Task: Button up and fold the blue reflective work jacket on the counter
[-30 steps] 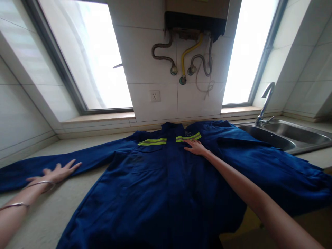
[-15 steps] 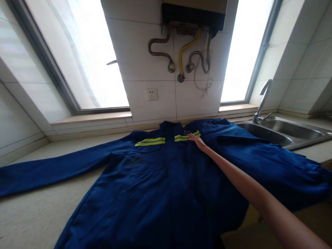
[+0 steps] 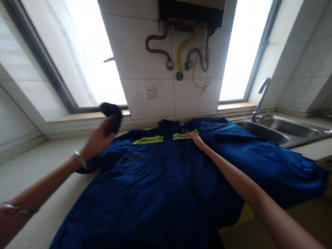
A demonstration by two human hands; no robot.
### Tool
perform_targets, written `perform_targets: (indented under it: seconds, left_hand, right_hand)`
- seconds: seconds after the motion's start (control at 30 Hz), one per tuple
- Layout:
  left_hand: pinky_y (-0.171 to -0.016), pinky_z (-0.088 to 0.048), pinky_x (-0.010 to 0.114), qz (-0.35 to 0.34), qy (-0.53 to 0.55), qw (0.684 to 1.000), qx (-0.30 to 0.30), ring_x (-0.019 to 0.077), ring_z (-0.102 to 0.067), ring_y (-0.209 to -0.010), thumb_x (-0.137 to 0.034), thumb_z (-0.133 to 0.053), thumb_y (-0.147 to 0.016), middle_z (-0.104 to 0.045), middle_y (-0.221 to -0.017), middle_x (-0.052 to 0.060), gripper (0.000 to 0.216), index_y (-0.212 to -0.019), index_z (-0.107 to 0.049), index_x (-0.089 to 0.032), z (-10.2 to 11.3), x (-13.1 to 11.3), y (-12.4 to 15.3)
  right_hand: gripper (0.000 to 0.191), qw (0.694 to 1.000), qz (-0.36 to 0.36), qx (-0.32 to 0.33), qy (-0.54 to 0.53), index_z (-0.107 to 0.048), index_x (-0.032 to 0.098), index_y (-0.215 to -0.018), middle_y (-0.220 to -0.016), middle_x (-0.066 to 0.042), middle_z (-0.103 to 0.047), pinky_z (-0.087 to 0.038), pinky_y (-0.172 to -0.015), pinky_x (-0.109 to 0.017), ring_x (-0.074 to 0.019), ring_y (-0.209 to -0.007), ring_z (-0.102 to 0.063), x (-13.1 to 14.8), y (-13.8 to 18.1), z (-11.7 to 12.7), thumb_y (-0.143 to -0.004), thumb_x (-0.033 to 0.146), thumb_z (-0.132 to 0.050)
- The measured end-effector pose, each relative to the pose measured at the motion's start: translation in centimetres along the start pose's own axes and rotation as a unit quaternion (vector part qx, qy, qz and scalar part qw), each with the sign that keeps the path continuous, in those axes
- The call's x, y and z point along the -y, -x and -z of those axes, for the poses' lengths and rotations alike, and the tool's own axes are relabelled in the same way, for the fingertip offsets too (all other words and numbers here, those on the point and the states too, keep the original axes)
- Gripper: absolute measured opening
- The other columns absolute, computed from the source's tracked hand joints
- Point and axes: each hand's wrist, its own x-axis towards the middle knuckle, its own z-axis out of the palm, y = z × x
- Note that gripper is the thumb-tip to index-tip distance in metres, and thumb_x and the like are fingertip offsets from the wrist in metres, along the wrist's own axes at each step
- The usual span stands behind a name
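Left hand [image 3: 100, 135] closed round blurred sleeve end [image 3: 113, 112]; right hand [image 3: 197, 140] open, flat on dark-blue jacket [image 3: 147, 190], yellow-green/grey chest strips [image 3: 148, 139].

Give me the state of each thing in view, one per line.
Blue work jacket, spread front up on counter
Sleeve end, held up, blurred
Left hand, gripping sleeve end
Right hand, resting on jacket chest
Faucet, no water visible
Wall socket, nothing plugged in
Windows, open or shut unclear
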Motion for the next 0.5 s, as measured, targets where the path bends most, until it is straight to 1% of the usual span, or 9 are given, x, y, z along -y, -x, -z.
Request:
perform_targets:
  seconds: [0.07, 0.1, 0.13, 0.17, 0.23, 0.33, 0.4, 0.43, 0.5]
  left_hand:
    - [-0.084, -0.046, 0.027, -0.094, -0.009, 0.99, 0.105, 0.019, -0.06, -0.095, -0.022, -0.051, -0.076, -0.061, -0.116, -0.003, 0.068, -0.141, -0.034, -0.03, -3.8, -3.7, 2.0]
    - [-0.085, -0.045, 0.026, -0.145, -0.015, 0.972, 0.186, 0.0209, -0.06, -0.099, -0.022, -0.054, -0.071, -0.061, -0.12, -0.001, 0.068, -0.137, -0.043, -0.03, -5.8, -5.5, 3.1]
    - [-0.084, -0.045, 0.027, -0.184, -0.017, 0.953, 0.239, 0.0238, -0.059, -0.103, -0.024, -0.056, -0.067, -0.059, -0.122, 0.002, 0.069, -0.134, -0.047, -0.03, -7.6, -7.1, 3.9]
    - [-0.082, -0.046, 0.028, -0.198, -0.023, 0.941, 0.273, 0.0264, -0.058, -0.105, -0.025, -0.058, -0.063, -0.057, -0.124, 0.006, 0.07, -0.133, -0.05, -0.028, -9.0, -8.3, 4.5]
    - [-0.079, -0.047, 0.03, -0.185, -0.018, 0.93, 0.317, 0.0273, -0.06, -0.099, -0.025, -0.056, -0.062, -0.058, -0.121, 0.009, 0.068, -0.129, -0.055, -0.027, -10.5, -9.7, 4.6]
    - [-0.076, -0.046, 0.029, -0.146, 0.019, 0.909, 0.391, 0.0233, -0.062, -0.085, -0.024, -0.053, -0.063, -0.066, -0.1, 0.005, 0.051, -0.112, -0.066, -0.025, -10.1, -9.9, 2.1]
    - [-0.074, -0.045, 0.028, -0.145, 0.037, 0.903, 0.403, 0.0219, -0.061, -0.08, -0.027, -0.054, -0.065, -0.066, -0.087, 0.003, 0.039, -0.101, -0.068, -0.022, -9.4, -9.7, -0.2]
    - [-0.073, -0.045, 0.028, -0.152, 0.046, 0.91, 0.383, 0.0216, -0.06, -0.08, -0.03, -0.057, -0.065, -0.065, -0.085, 0.003, 0.038, -0.1, -0.067, -0.021, -9.3, -9.7, -1.2]
    - [-0.076, -0.044, 0.028, -0.178, 0.068, 0.928, 0.32, 0.0218, -0.057, -0.085, -0.037, -0.064, -0.063, -0.062, -0.091, 0.003, 0.046, -0.106, -0.062, -0.02, -9.7, -9.7, -2.7]
  right_hand:
    - [0.055, 1.0, 0.001, 0.006, 0.003, -0.061, 0.017, -0.123, -0.098, -0.006, -0.072, -0.034, -0.105, -0.039, -0.0233, -0.111, -0.059, 0.2, 0.2, 0.1, -0.087, 0.054, -0.044]
    - [0.054, 1.0, 0.002, 0.01, 0.009, -0.061, 0.018, -0.123, -0.099, -0.006, -0.071, -0.035, -0.105, -0.039, -0.0234, -0.11, -0.06, 0.4, 0.3, 0.1, -0.087, 0.054, -0.044]
    - [0.053, 1.0, 0.003, 0.012, 0.018, -0.061, 0.018, -0.123, -0.1, -0.006, -0.071, -0.036, -0.104, -0.04, -0.0236, -0.109, -0.06, 0.5, 0.4, 0.2, -0.087, 0.053, -0.044]
    - [0.052, 0.999, 0.004, 0.013, 0.03, -0.062, 0.019, -0.122, -0.101, -0.006, -0.071, -0.036, -0.104, -0.04, -0.0238, -0.11, -0.06, 0.7, 0.5, 0.2, -0.088, 0.052, -0.043]
    - [0.049, 0.999, 0.003, 0.011, 0.053, -0.064, 0.02, -0.12, -0.101, -0.005, -0.071, -0.038, -0.102, -0.041, -0.0242, -0.11, -0.059, 1.0, 0.6, 0.2, -0.089, 0.051, -0.042]
    - [0.046, 0.997, 0.0, 0.006, 0.081, -0.067, 0.02, -0.115, -0.099, -0.005, -0.071, -0.04, -0.1, -0.039, -0.024, -0.107, -0.06, 1.0, 0.6, 0.1, -0.09, 0.047, -0.039]
    - [0.042, 0.994, 0.011, 0.004, 0.106, -0.067, 0.02, -0.114, -0.098, -0.005, -0.071, -0.042, -0.097, -0.038, -0.0231, -0.103, -0.062, 1.1, 0.7, 0.1, -0.09, 0.043, -0.041]
    - [0.04, 0.992, 0.028, 0.0, 0.123, -0.067, 0.02, -0.113, -0.099, -0.006, -0.071, -0.043, -0.097, -0.037, -0.0227, -0.102, -0.062, 1.3, 0.8, 0.0, -0.089, 0.041, -0.044]
    - [0.034, 0.983, 0.087, -0.018, 0.164, -0.068, 0.019, -0.11, -0.103, -0.007, -0.069, -0.041, -0.098, -0.037, -0.023, -0.103, -0.06, 2.3, 1.1, -0.2, -0.084, 0.035, -0.053]
